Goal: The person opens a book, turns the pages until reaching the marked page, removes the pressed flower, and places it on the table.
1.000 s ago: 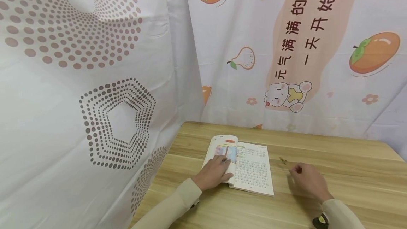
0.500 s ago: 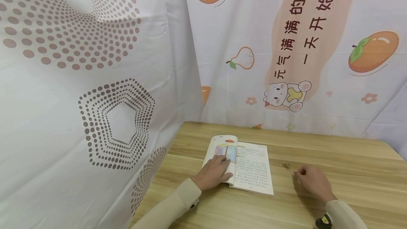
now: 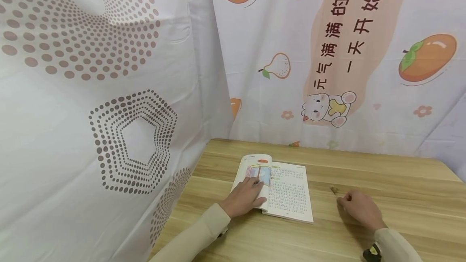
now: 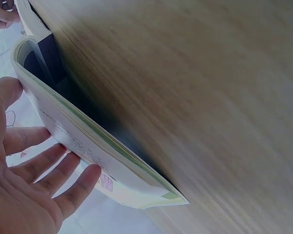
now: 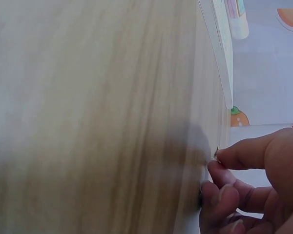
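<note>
An open book lies on the wooden table, its right page flat and its left side bowed up in a curve. My left hand rests on the left page over a coloured picture; in the left wrist view the fingers spread against the paper. To the right of the book, my right hand pinches a small golden-brown piece on a thin stem between thumb and index finger, low over the table. The right wrist view shows only a speck of that piece at the fingertips; I cannot tell its kind.
The wooden table reaches back to a fruit-printed curtain. A dotted white curtain hangs along the left edge. In the left wrist view, a dark gap shows under the raised left side of the book.
My right hand has shifted slightly right, away from the book, and the golden-brown piece has turned in its fingers. The left hand and the book have stayed put.
</note>
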Action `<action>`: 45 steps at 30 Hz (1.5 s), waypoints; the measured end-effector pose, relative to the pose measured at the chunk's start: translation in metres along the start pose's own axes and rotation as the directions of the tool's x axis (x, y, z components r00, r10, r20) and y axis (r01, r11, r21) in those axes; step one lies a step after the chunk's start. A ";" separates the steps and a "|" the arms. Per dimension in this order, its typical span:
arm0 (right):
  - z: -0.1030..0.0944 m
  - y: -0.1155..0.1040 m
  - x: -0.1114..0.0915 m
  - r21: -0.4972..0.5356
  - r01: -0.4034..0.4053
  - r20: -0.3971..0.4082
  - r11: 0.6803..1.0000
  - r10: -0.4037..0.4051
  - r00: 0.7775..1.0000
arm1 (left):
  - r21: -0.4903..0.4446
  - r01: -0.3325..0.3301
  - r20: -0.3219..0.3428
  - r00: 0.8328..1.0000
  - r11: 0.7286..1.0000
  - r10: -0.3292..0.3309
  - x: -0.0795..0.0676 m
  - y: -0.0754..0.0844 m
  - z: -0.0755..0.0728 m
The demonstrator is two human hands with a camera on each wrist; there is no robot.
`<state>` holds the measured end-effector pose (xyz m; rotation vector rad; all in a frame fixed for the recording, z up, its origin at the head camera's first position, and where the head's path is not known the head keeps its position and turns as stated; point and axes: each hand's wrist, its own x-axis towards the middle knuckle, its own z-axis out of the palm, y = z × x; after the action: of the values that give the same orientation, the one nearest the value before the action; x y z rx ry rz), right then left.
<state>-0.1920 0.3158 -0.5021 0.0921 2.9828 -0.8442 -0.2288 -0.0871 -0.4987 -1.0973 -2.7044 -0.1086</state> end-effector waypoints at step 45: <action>0.044 -0.066 -0.046 -0.076 0.362 0.044 0.929 -0.359 0.932 | -0.122 -0.037 -0.349 0.937 0.992 -0.007 -0.040 -0.021 -0.006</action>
<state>-0.1500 0.2346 -0.5031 -0.4823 3.0468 -0.7342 -0.2144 -0.1306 -0.5015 -1.0200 -2.3963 -0.4358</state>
